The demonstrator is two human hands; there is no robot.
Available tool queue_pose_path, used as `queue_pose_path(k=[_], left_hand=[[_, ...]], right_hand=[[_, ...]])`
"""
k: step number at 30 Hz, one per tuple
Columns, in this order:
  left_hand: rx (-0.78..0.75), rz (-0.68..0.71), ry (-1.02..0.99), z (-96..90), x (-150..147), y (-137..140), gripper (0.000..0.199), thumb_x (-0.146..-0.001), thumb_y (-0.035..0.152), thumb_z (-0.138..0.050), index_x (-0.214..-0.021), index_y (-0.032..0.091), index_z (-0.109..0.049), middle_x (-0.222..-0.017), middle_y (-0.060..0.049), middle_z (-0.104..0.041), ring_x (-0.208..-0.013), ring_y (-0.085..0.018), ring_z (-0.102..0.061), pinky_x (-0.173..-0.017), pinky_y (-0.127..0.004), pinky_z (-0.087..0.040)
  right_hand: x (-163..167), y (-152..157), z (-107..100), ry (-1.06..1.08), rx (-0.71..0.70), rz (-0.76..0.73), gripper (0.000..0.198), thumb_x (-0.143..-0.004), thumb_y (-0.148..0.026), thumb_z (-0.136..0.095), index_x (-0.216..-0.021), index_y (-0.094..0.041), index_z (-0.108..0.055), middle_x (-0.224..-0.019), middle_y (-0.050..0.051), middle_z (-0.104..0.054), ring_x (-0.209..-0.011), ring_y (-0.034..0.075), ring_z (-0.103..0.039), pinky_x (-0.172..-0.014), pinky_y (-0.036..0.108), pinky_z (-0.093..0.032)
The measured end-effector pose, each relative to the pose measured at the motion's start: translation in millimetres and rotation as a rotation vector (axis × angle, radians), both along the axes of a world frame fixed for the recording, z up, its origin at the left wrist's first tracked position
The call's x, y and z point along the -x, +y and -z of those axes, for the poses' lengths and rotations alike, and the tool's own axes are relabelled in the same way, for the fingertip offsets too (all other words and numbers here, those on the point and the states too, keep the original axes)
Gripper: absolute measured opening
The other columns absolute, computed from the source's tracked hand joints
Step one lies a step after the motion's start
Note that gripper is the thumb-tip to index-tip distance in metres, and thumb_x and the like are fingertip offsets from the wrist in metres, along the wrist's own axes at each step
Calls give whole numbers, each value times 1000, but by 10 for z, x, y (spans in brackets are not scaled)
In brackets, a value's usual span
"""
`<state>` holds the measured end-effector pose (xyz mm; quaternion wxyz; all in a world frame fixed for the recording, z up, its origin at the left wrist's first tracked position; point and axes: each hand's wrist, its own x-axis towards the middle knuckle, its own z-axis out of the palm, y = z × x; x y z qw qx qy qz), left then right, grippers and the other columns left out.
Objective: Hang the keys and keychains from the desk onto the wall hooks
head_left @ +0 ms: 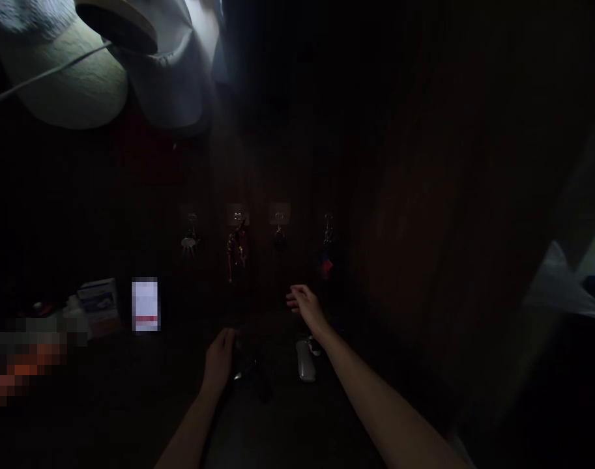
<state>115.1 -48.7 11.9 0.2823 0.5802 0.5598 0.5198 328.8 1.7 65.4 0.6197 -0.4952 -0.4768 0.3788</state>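
My right hand (304, 306) reaches forward in the dim light, its fingers stretched out and slightly apart, with nothing seen in them. Just below its wrist lies a pale grey oblong object (305, 361), with a small light-coloured piece (314, 345) beside it. My left hand (219, 358) is low over the dark surface, back of the hand up; its fingers bend away and mostly vanish in shadow. Close to its right is a dark object with a shiny tip (243, 374), too dark to name. Bunches of keys (188, 243) hang from wall hooks ahead of both hands.
Another hook holds keys with a patterned strap (236, 244); a further one bears a red-and-blue tag (326, 264). Pale caps (167, 85) hang at upper left. On the left stand a small box (99, 306) and a blurred-out bright rectangle (145, 303).
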Motion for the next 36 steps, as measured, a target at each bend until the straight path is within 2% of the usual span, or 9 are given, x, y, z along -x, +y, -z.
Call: queue_pose_path(k=[5,9,12,18,21,23,29,36], left_hand=[[-10,12,21,24,11,18,42,-80,51,-36,-79,19,-62,-64,0,-62,-64,-17,-58,-62,-27,-43],[-4,21,28,61,25,48,40,-81,50,-36,-78,19,-62,-66,0,-62,-66,-17,-58,-64,-27,-43],[0,30,27,77,28,55,39,-80,50,-37,-77,19,-61,-65,0,-61,-66,-16,-58,-63,-26,-43],[18,74,32,95,14,50,39,-80,50,-39,-77,19,-62,-68,0,-62,-67,-16,-58,-62,-25,-43],[14,130,59,93,18,54,33,-79,45,-42,-78,20,-63,-77,-1,-66,-76,-17,-60,-69,-25,-44],[22,184,79,91,30,59,27,-77,37,-44,-81,20,-64,-84,-1,-67,-83,-17,-61,-76,-26,-44],[-55,427,206,89,46,16,27,-70,20,-45,-83,22,-69,-96,-3,-66,-97,-18,-57,-92,-31,-40],[-109,461,335,52,11,-58,17,-70,19,-53,-77,24,-68,-93,-3,-66,-95,-20,-57,-90,-34,-39]], right_hand=[[6,-170,299,-66,5,-26,19,-71,-32,-53,-85,-20,-55,-73,1,-65,-62,14,-62,-52,23,-44],[51,-348,504,-208,-105,-61,18,-74,-31,-51,-88,-21,-57,-79,2,-66,-73,17,-64,-66,29,-48],[100,-509,584,-381,-171,-115,18,-79,-27,-47,-92,-22,-58,-88,3,-67,-85,17,-63,-77,31,-47],[175,-745,620,-879,-300,-157,26,-83,-14,-41,-97,-24,-60,-99,2,-66,-95,17,-59,-86,33,-40],[188,-788,622,-1136,-304,-217,25,-82,-10,-45,-94,-23,-61,-97,2,-65,-94,18,-57,-85,34,-36],[191,-796,627,-1234,-300,-235,22,-81,-11,-47,-93,-23,-62,-96,2,-65,-94,18,-56,-83,33,-35],[201,-792,654,-1315,-320,-189,19,-80,-12,-50,-92,-23,-61,-97,2,-63,-96,18,-53,-82,33,-34],[215,-812,640,-1344,-337,-182,17,-80,-14,-51,-91,-23,-61,-95,2,-63,-93,18,-53,-80,32,-34]])
